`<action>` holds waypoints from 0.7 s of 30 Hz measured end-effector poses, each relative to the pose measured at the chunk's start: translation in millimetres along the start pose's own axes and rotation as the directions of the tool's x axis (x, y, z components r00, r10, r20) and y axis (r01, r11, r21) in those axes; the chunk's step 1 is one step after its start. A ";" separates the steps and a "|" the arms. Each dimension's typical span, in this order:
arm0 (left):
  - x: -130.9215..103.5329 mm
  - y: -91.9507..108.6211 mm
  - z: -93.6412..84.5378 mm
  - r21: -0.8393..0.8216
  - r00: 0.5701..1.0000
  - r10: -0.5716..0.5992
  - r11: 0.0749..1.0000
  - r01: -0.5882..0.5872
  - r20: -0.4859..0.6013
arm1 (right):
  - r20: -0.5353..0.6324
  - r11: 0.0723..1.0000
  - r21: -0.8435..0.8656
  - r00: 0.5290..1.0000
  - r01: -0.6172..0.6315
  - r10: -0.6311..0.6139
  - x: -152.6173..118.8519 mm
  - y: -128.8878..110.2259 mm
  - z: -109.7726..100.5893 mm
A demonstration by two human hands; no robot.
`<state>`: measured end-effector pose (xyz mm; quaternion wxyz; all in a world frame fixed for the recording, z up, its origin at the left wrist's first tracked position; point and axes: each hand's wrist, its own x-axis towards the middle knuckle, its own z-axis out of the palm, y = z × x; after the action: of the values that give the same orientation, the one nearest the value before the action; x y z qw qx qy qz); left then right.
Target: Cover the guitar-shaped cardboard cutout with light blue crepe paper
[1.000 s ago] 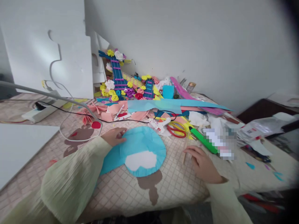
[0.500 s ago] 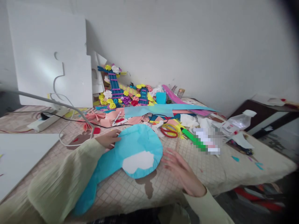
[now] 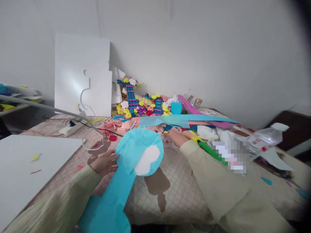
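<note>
My left hand (image 3: 105, 162) grips the left edge of a turquoise paper-covered cutout (image 3: 121, 187), fingers wrapped at its rim. Its upper end is round, with a bare white patch (image 3: 148, 160) at the lower right; a narrow neck leads down to a wider end near me. The piece is held tilted above the table and casts a shadow. Over the cluttered craft materials, my right hand (image 3: 177, 136) reaches past the cutout's right side. Its fingertips are among paper scraps and a black cord, and what they touch is hidden.
A white board (image 3: 36, 168) lies at left, near a power strip (image 3: 74, 127) and grey cable. Behind are paper flowers (image 3: 126, 111), turquoise strips (image 3: 165, 121) and a white panel (image 3: 82, 74). At right stand a green marker (image 3: 210, 151) and a plastic bottle (image 3: 266, 137).
My right hand has moved from beside the cutout forward into the craft pile. The cutout has turned more upright in my left hand, and the view has shifted left.
</note>
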<state>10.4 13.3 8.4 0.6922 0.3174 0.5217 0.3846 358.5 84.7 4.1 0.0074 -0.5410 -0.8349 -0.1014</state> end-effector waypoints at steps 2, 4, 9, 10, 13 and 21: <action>1.3 -4.5 3.2 -0.056 0.999 0.009 0.998 -0.011 -0.047 | 0.010 0.999 -0.047 1.000 0.017 -0.017 5.0 1.3 2.9; 2.2 -8.6 7.5 -0.107 0.997 0.015 0.994 -0.023 -0.075 | 0.014 0.997 -0.078 1.000 0.009 -0.008 6.7 3.9 4.9; 3.6 -18.6 14.6 -0.215 0.994 0.003 0.976 -0.027 -0.113 | 0.044 0.994 -0.095 0.998 0.045 -0.041 6.8 9.1 6.8; 3.5 -20.3 15.1 -0.233 0.993 0.001 0.972 -0.029 -0.120 | 0.047 0.994 -0.085 0.996 0.075 -0.071 6.8 9.2 5.4; 1.9 -23.9 15.3 -0.284 0.988 0.001 0.958 -0.046 -0.155 | 0.046 0.978 -0.025 0.978 0.206 -0.204 5.6 9.0 -4.6; 3.9 -30.4 20.6 -0.368 0.971 0.004 0.925 -0.093 -0.237 | -0.184 0.929 0.236 0.952 0.286 -0.247 -22.0 29.9 -47.2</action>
<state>37.0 0.6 -13.8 0.6646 0.1443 0.5075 0.5291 390.1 68.2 52.4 0.1276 -0.4074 -0.9037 -0.0317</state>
